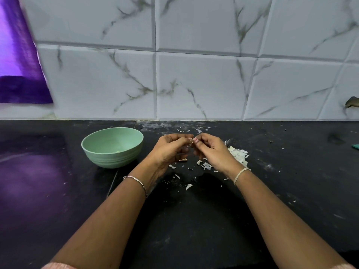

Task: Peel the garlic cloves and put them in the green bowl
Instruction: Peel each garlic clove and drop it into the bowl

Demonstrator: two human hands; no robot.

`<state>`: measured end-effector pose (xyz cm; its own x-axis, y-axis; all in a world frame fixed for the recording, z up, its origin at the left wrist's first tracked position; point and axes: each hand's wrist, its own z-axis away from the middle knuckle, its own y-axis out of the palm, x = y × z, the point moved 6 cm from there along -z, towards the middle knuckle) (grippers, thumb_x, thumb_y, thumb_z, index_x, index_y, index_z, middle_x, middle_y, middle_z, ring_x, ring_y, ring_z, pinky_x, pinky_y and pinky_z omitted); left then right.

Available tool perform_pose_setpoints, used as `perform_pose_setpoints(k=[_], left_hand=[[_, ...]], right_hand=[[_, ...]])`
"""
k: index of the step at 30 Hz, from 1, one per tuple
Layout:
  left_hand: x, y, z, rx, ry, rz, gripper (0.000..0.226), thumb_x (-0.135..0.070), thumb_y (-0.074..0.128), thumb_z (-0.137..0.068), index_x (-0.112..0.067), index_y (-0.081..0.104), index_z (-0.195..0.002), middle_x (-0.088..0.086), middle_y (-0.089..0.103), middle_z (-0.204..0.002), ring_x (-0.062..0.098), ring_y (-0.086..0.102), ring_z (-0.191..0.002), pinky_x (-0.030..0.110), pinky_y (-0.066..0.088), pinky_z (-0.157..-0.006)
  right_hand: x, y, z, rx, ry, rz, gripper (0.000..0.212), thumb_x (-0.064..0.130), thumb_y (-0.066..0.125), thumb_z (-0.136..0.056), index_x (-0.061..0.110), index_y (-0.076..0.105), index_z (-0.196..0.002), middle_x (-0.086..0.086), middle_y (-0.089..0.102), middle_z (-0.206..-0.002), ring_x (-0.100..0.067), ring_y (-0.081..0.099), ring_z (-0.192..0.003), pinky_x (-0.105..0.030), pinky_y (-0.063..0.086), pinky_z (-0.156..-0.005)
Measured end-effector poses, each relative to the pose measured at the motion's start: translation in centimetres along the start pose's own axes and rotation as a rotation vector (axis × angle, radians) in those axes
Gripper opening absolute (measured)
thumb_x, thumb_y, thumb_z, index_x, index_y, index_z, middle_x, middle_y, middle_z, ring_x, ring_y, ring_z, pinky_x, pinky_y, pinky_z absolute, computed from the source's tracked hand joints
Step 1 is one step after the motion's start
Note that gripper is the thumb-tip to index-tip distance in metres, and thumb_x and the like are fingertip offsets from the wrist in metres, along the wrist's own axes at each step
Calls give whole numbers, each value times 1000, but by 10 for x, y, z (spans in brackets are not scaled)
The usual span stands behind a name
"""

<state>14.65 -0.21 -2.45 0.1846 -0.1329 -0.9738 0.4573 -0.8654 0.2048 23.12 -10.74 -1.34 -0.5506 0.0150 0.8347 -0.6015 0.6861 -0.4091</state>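
My left hand (pixel 171 150) and my right hand (pixel 211 152) meet fingertip to fingertip above the black counter (pixel 194 220). Between them they pinch a small garlic clove (pixel 192 141), mostly hidden by the fingers. The green bowl (pixel 112 147) stands on the counter just left of my left hand; a small pale bit shows at its bottom. A pile of white garlic peels (pixel 240 154) lies behind and to the right of my right hand. One loose clove or skin piece (pixel 183 160) sits under my hands.
Scattered peel scraps (pixel 188 186) dot the counter below my hands. A marble-tiled wall (pixel 194 74) rises at the counter's back edge. A purple cloth (pixel 17 55) hangs at the upper left. A small green object (pixel 355 146) lies at the far right edge.
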Motion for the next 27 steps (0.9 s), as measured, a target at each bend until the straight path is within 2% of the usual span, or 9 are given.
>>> perform_pose_setpoints(k=[3, 6, 9, 12, 16, 19, 22, 24, 27], left_hand=[[0, -3, 0, 0, 59, -65, 17, -14, 74, -81, -9, 71, -98, 10, 65, -85, 16, 58, -73, 32, 52, -73], [0, -4, 0, 9, 87, -117, 18, -10, 72, -83, -9, 69, -100, 10, 62, -83, 15, 56, -73, 31, 52, -73], [0, -1, -2, 18, 113, -203, 18, -8, 68, -87, -9, 68, -105, 7, 61, -82, 12, 54, -70, 24, 53, -67], [0, 2, -1, 25, 135, -272, 15, -5, 63, -92, -14, 69, -102, 2, 59, -77, 6, 52, -64, 22, 53, -64], [1, 6, 1, 69, 139, -306, 19, -3, 60, -94, -18, 69, -102, 10, 58, -87, 15, 50, -77, 24, 52, -69], [3, 9, 3, 96, 133, -291, 22, -2, 59, -94, -21, 69, -100, 10, 61, -92, 21, 48, -86, 25, 49, -70], [4, 6, 2, 95, 102, -252, 21, 0, 59, -93, -16, 68, -104, 9, 65, -91, 21, 51, -88, 20, 50, -67], [5, 5, 1, 99, 74, -221, 22, 0, 60, -92, -13, 67, -108, 7, 68, -89, 18, 55, -84, 19, 51, -67], [7, 6, 2, 106, 51, -208, 21, -2, 63, -91, -15, 68, -106, 4, 71, -87, 8, 61, -71, 20, 53, -69]], right_hand=[[3, 1, 1, 31, -18, 54, 13, 19, 52, -99, 14, 64, -94, 1, 63, -71, -9, 55, -61, -27, 48, -63], [2, -1, 2, 31, -39, 136, 10, 20, 55, -98, 20, 65, -95, 4, 65, -73, -6, 58, -62, -34, 52, -68], [2, -8, 3, -35, -75, 359, 10, 33, 57, -95, 28, 66, -94, 6, 66, -72, -9, 59, -64, -38, 52, -67], [9, -16, 6, -104, -79, 547, 15, 38, 54, -94, 28, 66, -97, 6, 64, -70, -14, 59, -67, -34, 49, -63], [14, -27, 8, -181, -78, 705, 16, 36, 52, -95, 28, 65, -98, 14, 56, -67, -13, 56, -72, -28, 40, -61], [13, -39, 8, -253, -48, 806, 19, 36, 51, -94, 26, 67, -97, 10, 67, -83, -16, 62, -84, -28, 45, -66], [9, -59, 8, -332, 14, 831, 18, 36, 56, -91, 29, 71, -97, 11, 69, -94, -15, 63, -90, -29, 49, -73], [1, -69, 8, -294, 70, 830, 15, 32, 62, -88, 33, 71, -100, 14, 63, -95, -12, 61, -94, -28, 48, -76], [-13, -77, 9, -216, 144, 815, 20, 19, 67, -85, 33, 72, -98, 16, 61, -88, -10, 60, -89, -25, 45, -74]])
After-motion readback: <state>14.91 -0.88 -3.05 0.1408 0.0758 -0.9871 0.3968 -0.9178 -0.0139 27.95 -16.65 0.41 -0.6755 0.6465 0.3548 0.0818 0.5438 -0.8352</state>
